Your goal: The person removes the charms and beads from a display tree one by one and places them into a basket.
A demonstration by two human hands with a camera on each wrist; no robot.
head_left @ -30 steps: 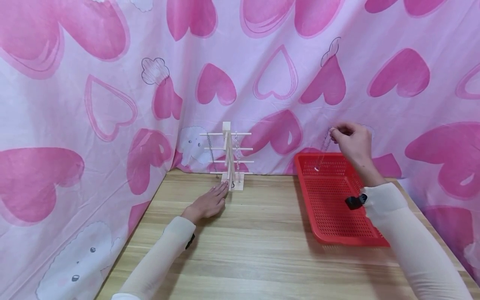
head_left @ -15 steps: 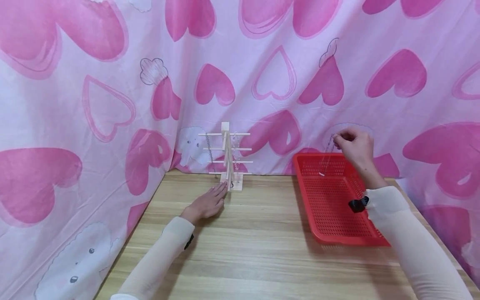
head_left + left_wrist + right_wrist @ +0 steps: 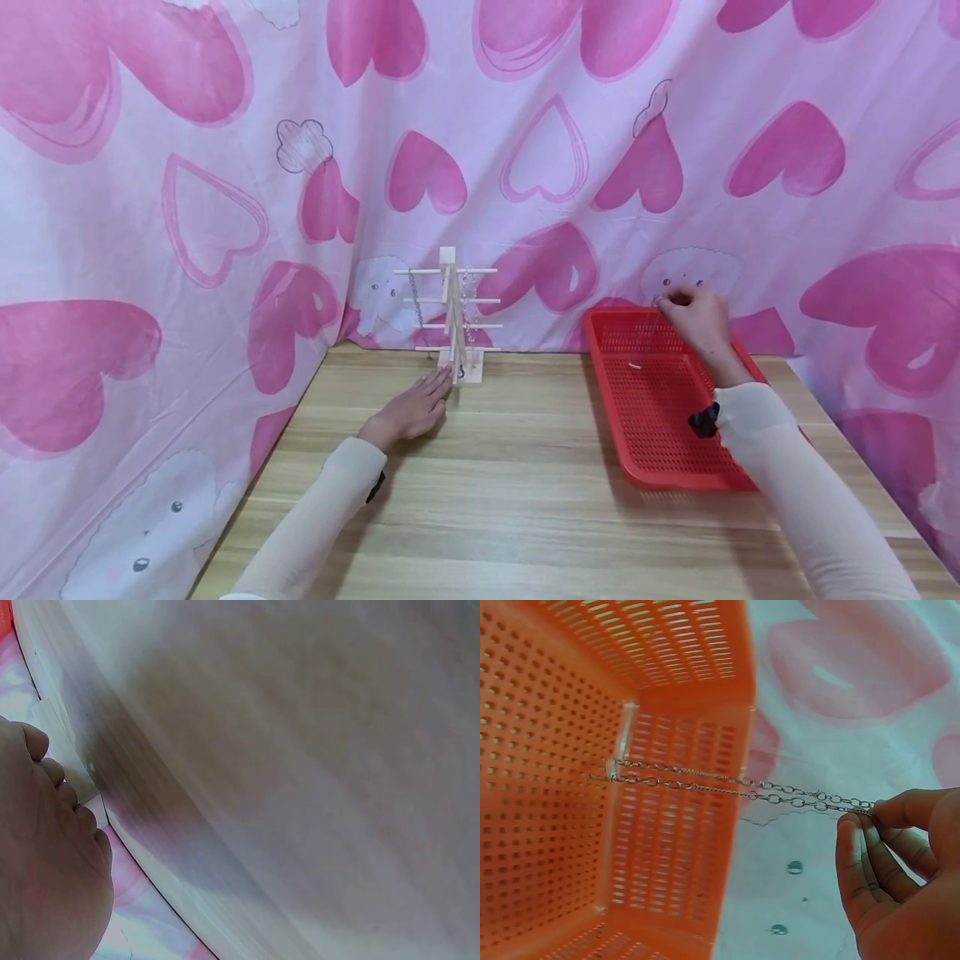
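My right hand [image 3: 697,321] pinches a silver chain necklace [image 3: 780,793] between thumb and fingertips, over the far end of the red basket [image 3: 628,462]. In the right wrist view the chain hangs as a doubled strand, with a small pale pendant [image 3: 612,769] at its low end near the basket floor. My left hand [image 3: 411,410] lies with fingers extended, its fingertips on the foot of a wooden jewelry stand [image 3: 453,321]. On the stand's pegs hang a dark chain necklace [image 3: 416,302] at left and a clear beaded necklace [image 3: 470,312] at right.
The wood-grain table [image 3: 510,517] carries the stand at the back left and the basket at the right. A pink heart-patterned curtain [image 3: 547,150] hangs behind and along both sides. The basket's walls rise around its perforated floor.
My right hand has come down toward the basket, lowering the necklace so its pendant sits deeper in the basket. My left hand stays at the stand's foot.
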